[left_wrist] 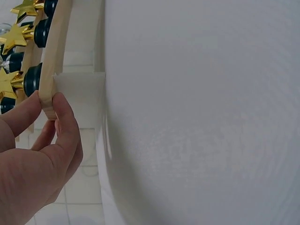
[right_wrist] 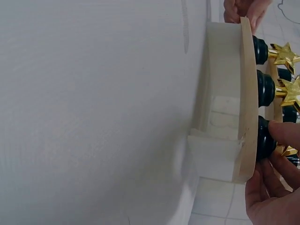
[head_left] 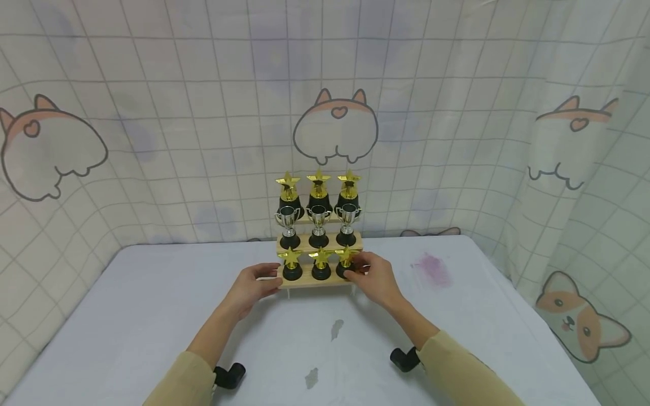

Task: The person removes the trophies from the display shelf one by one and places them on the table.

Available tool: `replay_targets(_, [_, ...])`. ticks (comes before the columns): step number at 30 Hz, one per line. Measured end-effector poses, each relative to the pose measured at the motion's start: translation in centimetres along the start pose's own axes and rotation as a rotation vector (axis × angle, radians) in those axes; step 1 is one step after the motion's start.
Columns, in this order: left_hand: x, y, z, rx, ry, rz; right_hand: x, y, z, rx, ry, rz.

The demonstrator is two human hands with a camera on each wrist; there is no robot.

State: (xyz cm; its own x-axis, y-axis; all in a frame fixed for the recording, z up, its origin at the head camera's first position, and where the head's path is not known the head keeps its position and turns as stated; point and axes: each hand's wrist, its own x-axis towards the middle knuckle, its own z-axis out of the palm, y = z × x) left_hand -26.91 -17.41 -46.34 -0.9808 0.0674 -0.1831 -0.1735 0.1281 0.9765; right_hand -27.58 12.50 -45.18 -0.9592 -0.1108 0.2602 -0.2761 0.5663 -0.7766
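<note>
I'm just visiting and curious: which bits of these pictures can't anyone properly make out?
- Head view: the lower parts of the back-row trophies, partly hidden by the silver cups.
- Head view: how the left black fitting is attached, hidden by the left sleeve.
- Left wrist view: part of the lowest gold star, cut off by the left edge.
- Right wrist view: part of the right front trophy, hidden by the right hand.

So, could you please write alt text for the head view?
A person's left hand grips the left end of a three-tier wooden stand of nine trophies; the right hand holds the front-right star trophy. A dog-print cloth hangs behind.
</note>
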Motion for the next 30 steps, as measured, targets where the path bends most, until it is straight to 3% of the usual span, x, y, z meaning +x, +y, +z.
replay_targets(20, [0.0, 0.0, -0.1, -0.043, 0.008, -0.018, 0.0, 0.3, -0.4, 0.013, 0.000, 0.014])
replay_targets(30, [-0.2, 0.1, -0.1, -0.067, 0.001, -0.010, -0.7, 0.2, -1.0, 0.085, 0.024, 0.013])
